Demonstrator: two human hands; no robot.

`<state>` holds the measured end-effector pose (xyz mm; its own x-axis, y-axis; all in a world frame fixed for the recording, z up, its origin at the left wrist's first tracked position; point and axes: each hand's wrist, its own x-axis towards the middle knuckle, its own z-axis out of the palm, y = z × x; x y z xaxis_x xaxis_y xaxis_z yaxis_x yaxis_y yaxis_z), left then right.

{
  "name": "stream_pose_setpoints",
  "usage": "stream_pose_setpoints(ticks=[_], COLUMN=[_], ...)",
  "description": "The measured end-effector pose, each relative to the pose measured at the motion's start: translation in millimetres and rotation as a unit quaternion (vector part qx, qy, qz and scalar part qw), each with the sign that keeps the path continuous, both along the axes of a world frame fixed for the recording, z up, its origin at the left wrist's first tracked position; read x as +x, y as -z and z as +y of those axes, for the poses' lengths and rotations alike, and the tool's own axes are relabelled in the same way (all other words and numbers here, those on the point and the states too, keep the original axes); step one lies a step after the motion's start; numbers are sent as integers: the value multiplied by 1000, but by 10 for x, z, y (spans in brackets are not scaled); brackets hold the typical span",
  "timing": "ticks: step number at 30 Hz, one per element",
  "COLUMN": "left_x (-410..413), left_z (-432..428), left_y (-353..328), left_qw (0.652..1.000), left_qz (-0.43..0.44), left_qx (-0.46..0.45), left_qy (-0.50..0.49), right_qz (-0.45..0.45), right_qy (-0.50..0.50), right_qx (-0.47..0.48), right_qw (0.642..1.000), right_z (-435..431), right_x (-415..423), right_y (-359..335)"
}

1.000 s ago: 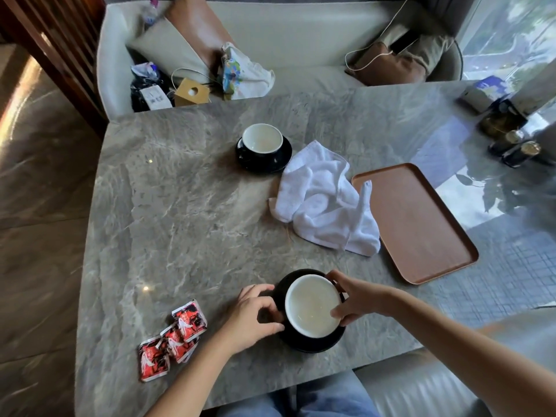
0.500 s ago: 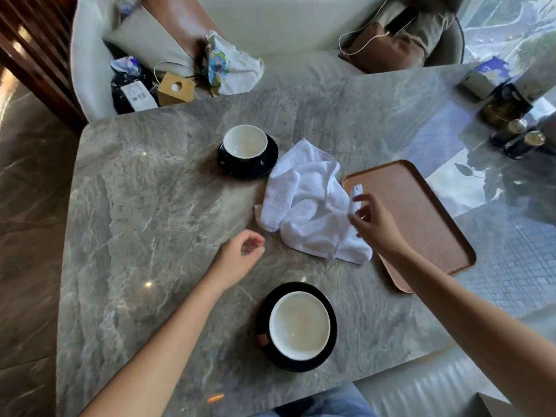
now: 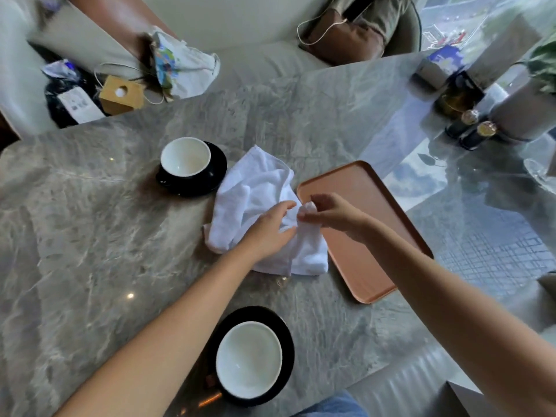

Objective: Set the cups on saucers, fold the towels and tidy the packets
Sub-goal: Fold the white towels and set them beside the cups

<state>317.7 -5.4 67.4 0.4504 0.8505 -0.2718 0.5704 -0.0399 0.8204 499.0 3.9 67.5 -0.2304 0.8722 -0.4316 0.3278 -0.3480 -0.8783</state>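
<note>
Grey veined marble makes up the table [image 3: 90, 236], and the white towel [image 3: 255, 188] lies crumpled near its middle, between the far cup [image 3: 185, 156] on its black saucer [image 3: 216, 173] and the terracotta tray [image 3: 361, 188], its right edge just reaching the tray's rim. The cloth is soft terry, bunched in loose folds. The left hand [image 3: 267, 230] grips a fold between thumb and curled fingers; the right hand [image 3: 334, 216] pinches a raised corner. A near cup [image 3: 249, 359] (white inside) sits on its saucer [image 3: 285, 335] at the table's front edge. The white label [image 3: 79, 103] on the sofa's dark bag is too blurred to read.
</note>
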Motion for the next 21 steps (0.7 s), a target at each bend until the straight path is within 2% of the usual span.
stream_pose_setpoints(ticks=[2, 4, 6, 9, 13, 17, 21], left_x=[72, 110, 69, -113, -500, -1018, -1606], left_z=[-11, -73, -119, -208, -254, -336, -495], left_y=[-104, -207, -284, -384, -592, -758, -804], left_qw=[999, 998, 999, 999, 984, 981, 979], left_qz=[2, -13, -18, -40, -156, -164, -142], left_qx=[11, 6, 2, 4, -77, -84, -22], left_qy=[47, 58, 36, 5, -43, -58, -143], right_qz=[123, 184, 227, 256, 296, 340, 310], right_qy=[-77, -152, -170, -141, -120, -115, -100], right_qx=[-78, -112, -127, -108, -69, -9, 41], right_qw=[986, 965, 951, 950, 945, 933, 945], right_z=[40, 89, 151, 205, 213, 163, 227], right_x=[62, 110, 108, 33, -149, -449, -899], right_y=[-190, -351, -476, -674, -955, -1275, -1478])
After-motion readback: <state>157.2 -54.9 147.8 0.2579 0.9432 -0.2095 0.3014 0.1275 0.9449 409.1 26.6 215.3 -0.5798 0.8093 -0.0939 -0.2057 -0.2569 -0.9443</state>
